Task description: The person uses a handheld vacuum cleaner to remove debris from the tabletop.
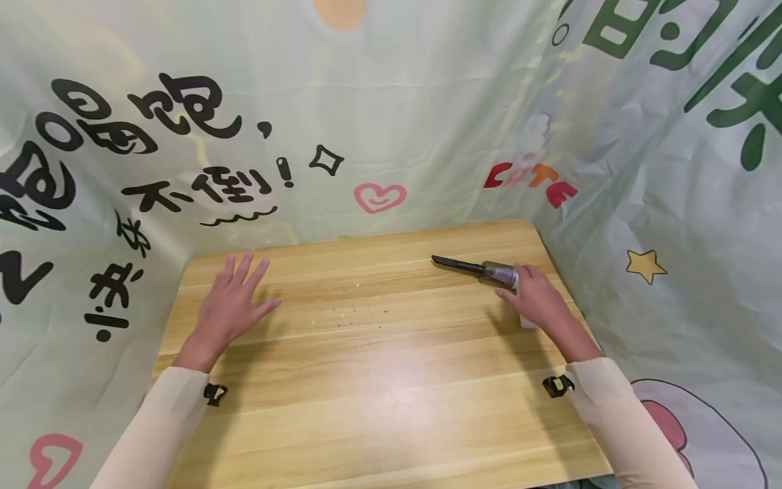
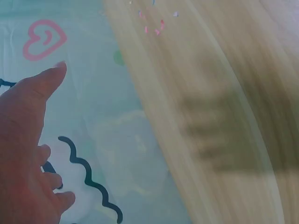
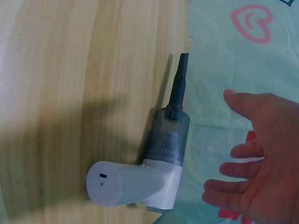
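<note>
A small handheld vacuum with a white body, a see-through grey cup and a long black nozzle (image 1: 458, 263) lies on the right side of the wooden table; its white body (image 3: 140, 183) shows whole in the right wrist view. My right hand (image 1: 537, 299) hovers over the body with fingers loosely extended, apart from it in the right wrist view (image 3: 266, 163). Tiny coloured bits (image 1: 357, 305) are scattered near the table's middle, some also in the left wrist view (image 2: 158, 31). My left hand (image 1: 229, 309) is held above the table's left side, fingers spread, holding nothing.
The wooden table (image 1: 391, 407) has a printed cloth (image 1: 427, 122) hanging behind it and at both sides, with black and green characters, hearts and a star. Shadows of both arms fall on the tabletop.
</note>
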A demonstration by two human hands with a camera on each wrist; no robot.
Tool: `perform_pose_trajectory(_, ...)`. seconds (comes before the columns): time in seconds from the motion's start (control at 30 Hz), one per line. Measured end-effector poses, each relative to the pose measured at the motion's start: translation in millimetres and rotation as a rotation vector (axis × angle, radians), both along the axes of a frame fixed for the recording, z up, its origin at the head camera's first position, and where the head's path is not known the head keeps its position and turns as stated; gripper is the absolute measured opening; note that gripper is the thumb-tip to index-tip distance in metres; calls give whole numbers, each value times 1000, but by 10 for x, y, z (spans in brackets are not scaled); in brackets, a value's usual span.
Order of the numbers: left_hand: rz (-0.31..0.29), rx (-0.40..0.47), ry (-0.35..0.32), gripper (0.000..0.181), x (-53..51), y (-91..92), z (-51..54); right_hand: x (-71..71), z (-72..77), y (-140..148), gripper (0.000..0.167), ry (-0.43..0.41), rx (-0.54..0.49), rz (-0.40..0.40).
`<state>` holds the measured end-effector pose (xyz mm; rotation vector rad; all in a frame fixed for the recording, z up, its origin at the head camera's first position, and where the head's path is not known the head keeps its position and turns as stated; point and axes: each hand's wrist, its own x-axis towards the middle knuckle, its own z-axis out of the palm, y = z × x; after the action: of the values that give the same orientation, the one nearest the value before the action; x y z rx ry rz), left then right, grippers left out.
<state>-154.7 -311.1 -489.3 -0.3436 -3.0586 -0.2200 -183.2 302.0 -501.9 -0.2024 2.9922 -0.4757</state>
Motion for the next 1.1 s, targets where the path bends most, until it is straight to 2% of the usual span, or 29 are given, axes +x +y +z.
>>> perform_pose_trajectory(0.2, -48, 28, 45, 92, -92, 139, 42, -10, -91, 102, 73, 35, -58, -94)
perform_pose_trajectory(0.47, -180, 61, 182, 86, -230, 318, 43, -29, -214, 216, 52, 138, -43, -124)
perform_pose_trajectory(0.63, -207, 61, 213, 84, -290, 388, 33, -44, -276, 273, 49, 136, -16, -158)
perform_pose_trajectory(0.8, -213, 36, 189, 85, -368, 454, 43, -67, -298, 299, 55, 54, 0, -204)
perform_pose_trajectory(0.93, -208, 26, 131, 86, -426, 534, 62, -70, -318, 312, 59, -18, 9, -236)
perform_pose_trajectory(1.1, -216, 33, 66, 84, -483, 667, 75, -76, -366, 317, 56, -101, -25, -284)
